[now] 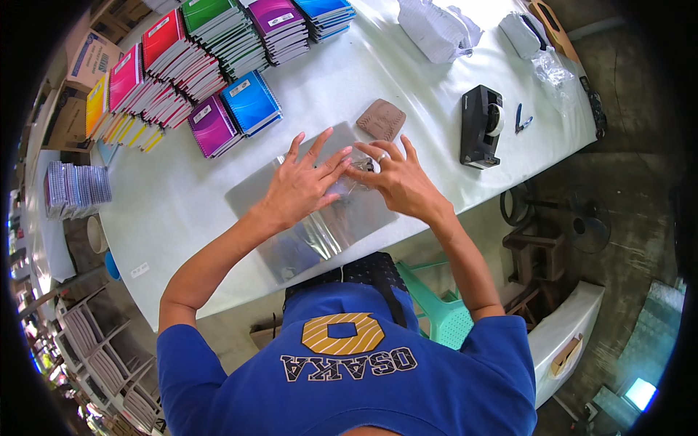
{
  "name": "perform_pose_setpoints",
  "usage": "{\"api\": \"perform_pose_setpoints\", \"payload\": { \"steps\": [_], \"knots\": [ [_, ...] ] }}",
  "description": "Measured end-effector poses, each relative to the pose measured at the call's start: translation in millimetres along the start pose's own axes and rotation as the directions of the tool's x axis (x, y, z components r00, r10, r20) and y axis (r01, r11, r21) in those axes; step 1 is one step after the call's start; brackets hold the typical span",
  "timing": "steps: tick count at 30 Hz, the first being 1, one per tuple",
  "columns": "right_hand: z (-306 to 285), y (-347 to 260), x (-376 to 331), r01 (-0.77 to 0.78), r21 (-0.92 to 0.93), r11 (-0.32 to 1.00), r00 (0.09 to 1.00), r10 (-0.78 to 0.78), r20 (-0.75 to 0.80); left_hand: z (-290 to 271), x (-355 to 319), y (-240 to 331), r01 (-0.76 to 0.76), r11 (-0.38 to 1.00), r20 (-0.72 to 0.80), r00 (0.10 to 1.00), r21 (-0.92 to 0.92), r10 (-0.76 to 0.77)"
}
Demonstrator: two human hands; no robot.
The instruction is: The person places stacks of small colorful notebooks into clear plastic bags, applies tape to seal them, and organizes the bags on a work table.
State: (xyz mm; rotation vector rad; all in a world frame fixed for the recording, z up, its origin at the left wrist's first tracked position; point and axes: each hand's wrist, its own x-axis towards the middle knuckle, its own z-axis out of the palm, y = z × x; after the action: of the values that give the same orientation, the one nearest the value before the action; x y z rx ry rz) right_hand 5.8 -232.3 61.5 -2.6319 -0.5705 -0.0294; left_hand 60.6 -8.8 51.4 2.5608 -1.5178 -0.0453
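Both my hands are over a clear plastic bag (323, 232) at the near side of the table, its film shiny and creased. My left hand (302, 187) has its fingers spread, the fingertips resting on the film beside the right hand's. My right hand (403, 185), with a ring on one finger, has bent fingers and appears to pinch a crinkled bit of the plastic. A small dark mark shows under the fingertips; I cannot make out what it is. Greyish translucent sheets (251, 196) lie beneath. Just beyond the right hand sits a brown patterned square (381, 119).
Stacked spiral notebooks (211, 43) in several colours fill the far left, with a purple notebook (212, 127) and a blue one (251, 103) nearer. A black tape dispenser (478, 127) and blue-handled pliers (522, 120) lie right. White bundles (438, 30) stand behind; a green plastic chair (443, 312) is below the edge.
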Motion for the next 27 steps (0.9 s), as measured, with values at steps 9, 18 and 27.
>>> {"api": "perform_pose_setpoints", "payload": {
  "steps": [9, 18, 27],
  "knots": [
    [-52, 206, -127, -0.662, 0.399, 0.634, 0.370, 0.740, -0.561, 7, 6, 7, -0.081, 0.995, -0.150, 0.985, 0.062, 0.090],
    [-45, 239, -146, -0.506, 0.858, -0.087, 0.280, 0.924, 0.259, 16, 7, 28, 0.115, 0.989, -0.152, 0.983, 0.089, -0.100],
    [30, 203, -192, -0.201, 0.952, 0.232, 0.246, 0.952, -0.180, 14, 4, 32, 0.146, 0.985, -0.170, 0.977, 0.086, -0.130]
  ]
}}
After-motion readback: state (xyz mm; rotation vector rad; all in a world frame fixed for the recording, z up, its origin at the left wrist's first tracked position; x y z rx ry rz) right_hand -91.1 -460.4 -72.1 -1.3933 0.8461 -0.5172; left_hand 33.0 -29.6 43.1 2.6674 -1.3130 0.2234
